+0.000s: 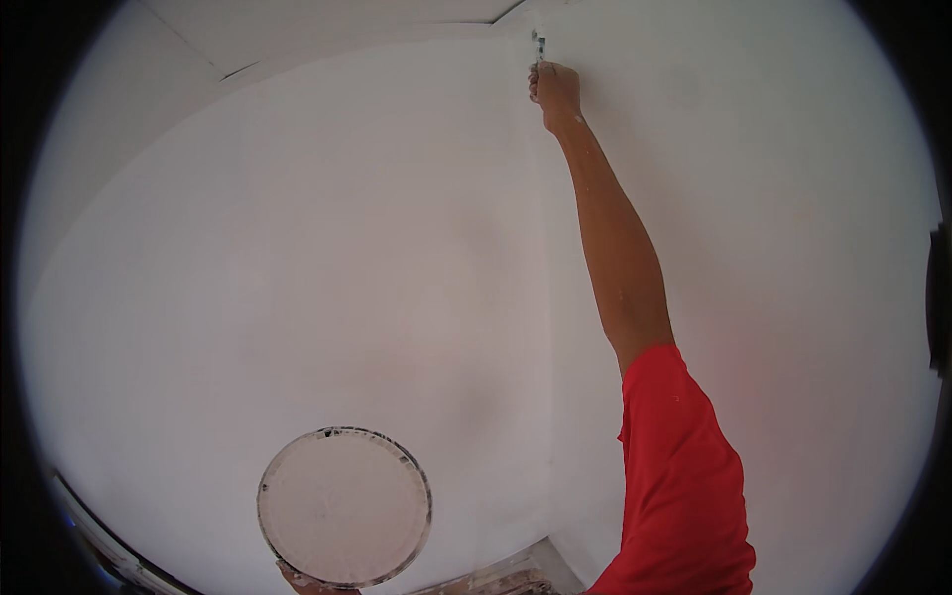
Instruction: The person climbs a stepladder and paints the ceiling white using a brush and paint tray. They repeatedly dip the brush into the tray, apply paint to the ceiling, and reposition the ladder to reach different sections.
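High up by the corner of the walls, my right hand (557,89) is closed round a small narrow hand tool (539,46) with whitish and dark bluish patches. The tool's end points up beside the corner, just below the ceiling; whether it is a brush or a blade I cannot make out. My right arm stretches up in a red sleeve. At the lower left, my left hand (309,583) shows only in part, gripping a round pale disc (342,508) from below at its rim. Dark specks and stains ring the disc's edge. Most of the left fingers are hidden.
White walls (327,258) meet in a vertical corner line right of the middle. The pale ceiling (327,25) has dark cracks or gaps. Low down by the corner lies a brownish, streaked surface (496,578). Dark-edged objects (109,555) show at the lower left rim.
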`<state>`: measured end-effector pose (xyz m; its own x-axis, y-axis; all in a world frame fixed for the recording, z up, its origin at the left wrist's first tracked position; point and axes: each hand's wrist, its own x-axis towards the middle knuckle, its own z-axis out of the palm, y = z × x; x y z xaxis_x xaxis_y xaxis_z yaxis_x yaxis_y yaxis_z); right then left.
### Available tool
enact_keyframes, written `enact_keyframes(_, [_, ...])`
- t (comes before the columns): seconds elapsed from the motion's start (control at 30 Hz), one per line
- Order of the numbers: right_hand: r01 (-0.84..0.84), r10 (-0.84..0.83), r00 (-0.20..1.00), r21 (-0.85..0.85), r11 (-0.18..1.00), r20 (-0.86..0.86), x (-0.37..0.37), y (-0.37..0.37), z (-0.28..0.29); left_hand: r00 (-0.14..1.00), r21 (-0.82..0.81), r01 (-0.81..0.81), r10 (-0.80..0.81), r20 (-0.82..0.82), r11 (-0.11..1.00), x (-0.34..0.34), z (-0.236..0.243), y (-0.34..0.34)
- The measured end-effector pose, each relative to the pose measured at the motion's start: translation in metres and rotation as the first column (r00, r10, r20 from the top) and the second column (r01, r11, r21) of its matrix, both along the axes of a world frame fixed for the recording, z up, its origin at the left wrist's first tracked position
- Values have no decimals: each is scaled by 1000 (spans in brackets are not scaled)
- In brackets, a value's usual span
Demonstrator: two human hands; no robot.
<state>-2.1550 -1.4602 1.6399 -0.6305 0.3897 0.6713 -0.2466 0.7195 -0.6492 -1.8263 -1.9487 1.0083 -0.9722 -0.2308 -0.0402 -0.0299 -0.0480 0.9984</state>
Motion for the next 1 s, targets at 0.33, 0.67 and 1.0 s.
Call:
enact_keyframes(0.33, [-104,176,921,218,970,-346,49,-50,24,879,869,-410,-134,457,276,15,81,-13])
enact_keyframes(0.67, [-53,70,994,-196,979,80,79,-130,52,955,601,-162,-30,296,782,74,93,-94])
enact_keyframes(1.0, [225,-180,967,281,933,-179,107,-108,23,983,27,5,0,-181,1000,85,20,-67])
